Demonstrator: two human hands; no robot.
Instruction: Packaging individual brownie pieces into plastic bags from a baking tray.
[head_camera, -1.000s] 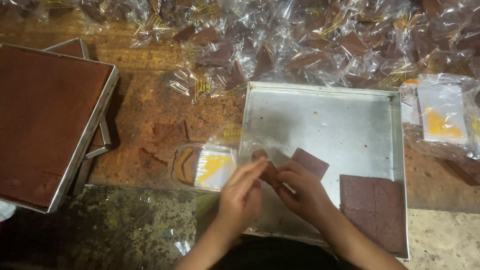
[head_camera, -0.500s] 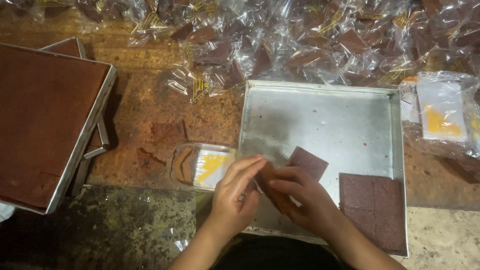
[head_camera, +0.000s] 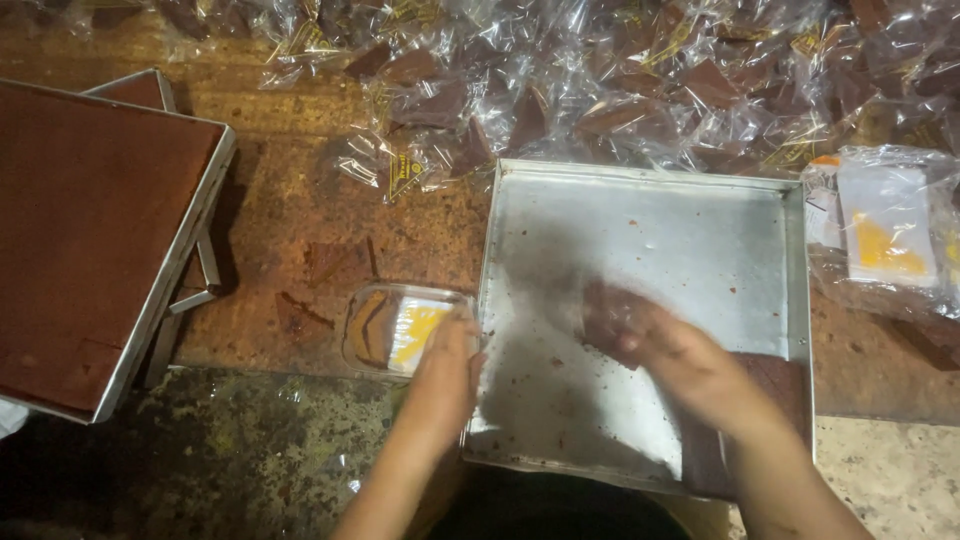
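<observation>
My left hand reaches left off the metal tray, and its fingertips touch a small stack of clear bags with yellow labels on the worn table. Over the tray's middle, my blurred right hand has its fingers closed on a brown square piece. A brown slab cut into squares lies in the tray's near right corner, partly hidden by my right forearm. Crumbs dot the tray floor.
A large metal tray filled with an uncut brown slab sits at the left on a second tray. Several wrapped brown pieces in clear bags are heaped along the far edge. Another pack of labelled bags lies at the right.
My hands were together over the tray's near left part, working one brown piece. They have parted: the left went to the bag stack, the right swept rightward over the tray.
</observation>
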